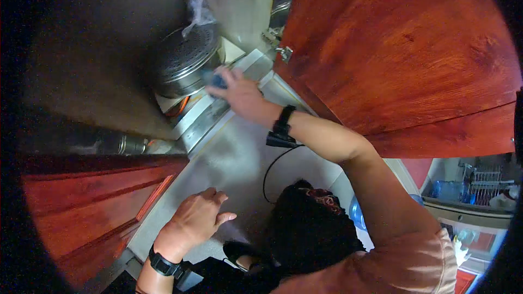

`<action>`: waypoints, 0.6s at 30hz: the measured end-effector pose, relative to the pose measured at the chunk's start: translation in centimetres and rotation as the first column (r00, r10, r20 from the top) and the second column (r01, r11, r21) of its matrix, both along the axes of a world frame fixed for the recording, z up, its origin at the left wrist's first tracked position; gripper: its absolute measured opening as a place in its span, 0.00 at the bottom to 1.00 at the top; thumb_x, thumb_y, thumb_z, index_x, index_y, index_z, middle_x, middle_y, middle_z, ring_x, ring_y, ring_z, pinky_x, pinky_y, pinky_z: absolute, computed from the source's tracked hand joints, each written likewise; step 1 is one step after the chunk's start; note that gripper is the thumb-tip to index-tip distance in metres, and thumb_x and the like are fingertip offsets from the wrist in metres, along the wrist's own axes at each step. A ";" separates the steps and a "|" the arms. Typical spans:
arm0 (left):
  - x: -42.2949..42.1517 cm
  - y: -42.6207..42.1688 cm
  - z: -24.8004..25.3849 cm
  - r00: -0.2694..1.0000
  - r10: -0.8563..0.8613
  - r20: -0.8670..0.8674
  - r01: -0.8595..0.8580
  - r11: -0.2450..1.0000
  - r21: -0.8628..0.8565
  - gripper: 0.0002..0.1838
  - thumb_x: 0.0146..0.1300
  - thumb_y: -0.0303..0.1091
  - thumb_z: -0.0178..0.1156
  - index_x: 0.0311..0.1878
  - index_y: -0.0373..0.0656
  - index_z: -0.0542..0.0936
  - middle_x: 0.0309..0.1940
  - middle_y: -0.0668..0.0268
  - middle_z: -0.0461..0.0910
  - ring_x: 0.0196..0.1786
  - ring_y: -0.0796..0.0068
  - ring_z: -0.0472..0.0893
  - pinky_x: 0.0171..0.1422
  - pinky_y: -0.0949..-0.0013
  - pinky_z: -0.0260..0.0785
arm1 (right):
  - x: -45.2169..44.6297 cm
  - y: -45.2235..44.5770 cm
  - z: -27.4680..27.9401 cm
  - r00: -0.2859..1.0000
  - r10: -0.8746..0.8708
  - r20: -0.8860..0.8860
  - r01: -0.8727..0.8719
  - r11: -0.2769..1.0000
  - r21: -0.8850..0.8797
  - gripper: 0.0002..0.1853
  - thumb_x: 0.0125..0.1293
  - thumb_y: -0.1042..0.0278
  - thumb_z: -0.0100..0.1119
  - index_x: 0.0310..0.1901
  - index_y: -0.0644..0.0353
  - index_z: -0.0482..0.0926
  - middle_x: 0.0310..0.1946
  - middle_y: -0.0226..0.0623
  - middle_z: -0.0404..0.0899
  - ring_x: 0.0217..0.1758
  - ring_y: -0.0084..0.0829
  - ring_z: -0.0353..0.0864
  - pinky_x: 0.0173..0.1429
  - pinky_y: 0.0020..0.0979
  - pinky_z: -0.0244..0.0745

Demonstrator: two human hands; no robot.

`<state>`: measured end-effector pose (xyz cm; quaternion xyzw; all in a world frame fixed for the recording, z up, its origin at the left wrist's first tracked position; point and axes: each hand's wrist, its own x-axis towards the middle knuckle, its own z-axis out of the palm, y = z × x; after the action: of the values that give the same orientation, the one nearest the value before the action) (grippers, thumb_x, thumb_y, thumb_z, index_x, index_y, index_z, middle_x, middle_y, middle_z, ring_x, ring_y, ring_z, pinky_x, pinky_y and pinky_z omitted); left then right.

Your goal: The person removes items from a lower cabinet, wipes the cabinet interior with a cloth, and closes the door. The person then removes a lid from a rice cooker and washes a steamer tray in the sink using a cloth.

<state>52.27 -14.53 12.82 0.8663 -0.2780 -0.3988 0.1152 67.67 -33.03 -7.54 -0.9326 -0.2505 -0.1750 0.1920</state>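
Note:
My right hand (245,95) reaches to the metal ledge (204,120) at the front of an open cabinet. Its fingers are closed around a small dark-blue thing (217,80), perhaps a sponge or a cloth; motion blur hides its exact kind. Just beyond stands a round steel steamer pot (188,57) with a perforated top, and a clear plastic bag (200,11) lies over its far side. Low on the left, my left hand (197,216) hangs over the pale floor, thumb apart and fingers loosely bent, holding nothing. Both wrists wear black straps.
An open red wooden cabinet door (403,49) fills the upper right, with a metal hinge (284,53). Another red panel (98,201) is at left. An orange cord (182,106) runs beside the pot. A dish rack (487,182) stands far right.

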 end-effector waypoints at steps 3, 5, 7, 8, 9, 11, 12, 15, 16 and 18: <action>0.5 -0.9 -0.3 1.000 0.023 0.001 -0.023 0.999 0.032 0.25 0.60 0.49 0.60 0.47 0.34 0.77 0.40 0.51 0.79 0.43 0.50 0.79 0.49 0.56 0.71 | 1.3 -1.7 -0.9 0.984 0.152 -0.092 -0.169 0.958 -0.233 0.22 0.56 0.70 0.54 0.53 0.41 0.79 0.59 0.41 0.67 0.58 0.52 0.67 0.46 0.38 0.80; 0.5 -1.1 -0.4 0.999 0.050 -0.013 -0.050 0.999 0.020 0.24 0.60 0.49 0.60 0.48 0.35 0.77 0.40 0.51 0.79 0.43 0.50 0.79 0.48 0.56 0.72 | 2.4 -2.6 -2.2 0.997 0.044 -0.065 -0.057 0.974 -0.217 0.21 0.57 0.70 0.54 0.53 0.45 0.79 0.57 0.41 0.69 0.56 0.50 0.68 0.46 0.37 0.80; 1.2 -0.5 0.0 0.998 0.053 -0.017 -0.053 0.999 0.011 0.24 0.60 0.49 0.60 0.48 0.35 0.77 0.40 0.51 0.79 0.43 0.50 0.79 0.48 0.56 0.72 | 4.1 -2.7 -3.4 0.987 -0.111 -0.113 0.076 0.956 -0.282 0.18 0.57 0.70 0.55 0.51 0.50 0.80 0.55 0.42 0.69 0.53 0.48 0.70 0.46 0.39 0.79; 1.7 0.2 0.3 0.999 0.042 -0.013 -0.042 0.999 0.007 0.24 0.60 0.48 0.60 0.48 0.35 0.77 0.40 0.51 0.79 0.43 0.50 0.79 0.48 0.56 0.72 | 5.1 -2.5 -3.5 0.963 -0.214 -0.165 0.144 0.922 -0.359 0.16 0.57 0.70 0.55 0.48 0.53 0.81 0.55 0.43 0.69 0.52 0.46 0.71 0.45 0.40 0.79; 2.4 1.0 0.7 0.999 0.031 -0.010 -0.031 1.000 0.004 0.23 0.60 0.48 0.60 0.48 0.35 0.77 0.40 0.51 0.79 0.43 0.50 0.79 0.48 0.56 0.72 | 6.1 -2.0 -3.6 0.925 -0.317 -0.207 0.202 0.876 -0.438 0.14 0.57 0.70 0.56 0.45 0.55 0.82 0.55 0.44 0.69 0.50 0.44 0.73 0.45 0.42 0.78; 3.8 2.4 1.3 0.999 0.017 -0.043 -0.018 1.000 -0.014 0.23 0.60 0.47 0.61 0.47 0.35 0.77 0.41 0.51 0.79 0.43 0.49 0.79 0.48 0.57 0.72 | 7.3 -1.0 -2.8 0.900 -0.387 -0.199 0.221 0.800 -0.558 0.12 0.57 0.68 0.56 0.42 0.58 0.82 0.49 0.45 0.74 0.47 0.42 0.75 0.44 0.39 0.77; 4.3 2.9 1.3 0.998 0.010 -0.059 -0.012 1.000 -0.023 0.23 0.59 0.47 0.61 0.47 0.35 0.77 0.41 0.51 0.79 0.43 0.49 0.79 0.48 0.57 0.72 | 7.8 -0.7 -2.6 0.887 -0.421 -0.191 0.226 0.756 -0.614 0.12 0.57 0.67 0.56 0.40 0.60 0.83 0.45 0.45 0.76 0.45 0.41 0.76 0.43 0.38 0.76; 4.0 3.1 0.0 0.998 -0.043 -0.036 0.039 0.992 -0.116 0.21 0.59 0.45 0.63 0.46 0.35 0.77 0.41 0.52 0.79 0.42 0.52 0.80 0.47 0.58 0.73 | 9.2 -2.1 -2.9 0.914 -0.295 -0.280 0.060 0.778 -0.625 0.11 0.57 0.64 0.56 0.36 0.57 0.85 0.35 0.39 0.83 0.40 0.36 0.81 0.40 0.35 0.73; 3.0 2.8 -0.9 0.999 -0.016 -0.042 0.010 0.991 -0.133 0.21 0.58 0.44 0.63 0.46 0.35 0.77 0.41 0.52 0.79 0.42 0.53 0.80 0.46 0.58 0.73 | 9.1 -3.3 -3.5 0.908 -0.261 -0.326 0.018 0.805 -0.593 0.11 0.57 0.63 0.56 0.36 0.56 0.86 0.34 0.38 0.83 0.40 0.36 0.82 0.39 0.37 0.73; 0.2 1.1 -3.8 0.997 0.005 -0.071 -0.017 0.985 -0.171 0.21 0.58 0.43 0.64 0.46 0.35 0.77 0.41 0.53 0.79 0.42 0.55 0.80 0.46 0.59 0.73 | 8.1 -4.3 -4.6 0.867 -0.279 -0.412 0.008 0.835 -0.550 0.10 0.57 0.63 0.56 0.36 0.54 0.86 0.37 0.37 0.84 0.40 0.36 0.84 0.41 0.38 0.77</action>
<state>52.49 -13.41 8.99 0.8401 -0.3024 -0.4029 0.2013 75.75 -37.36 -12.17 -0.9790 -0.1609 0.1212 -0.0319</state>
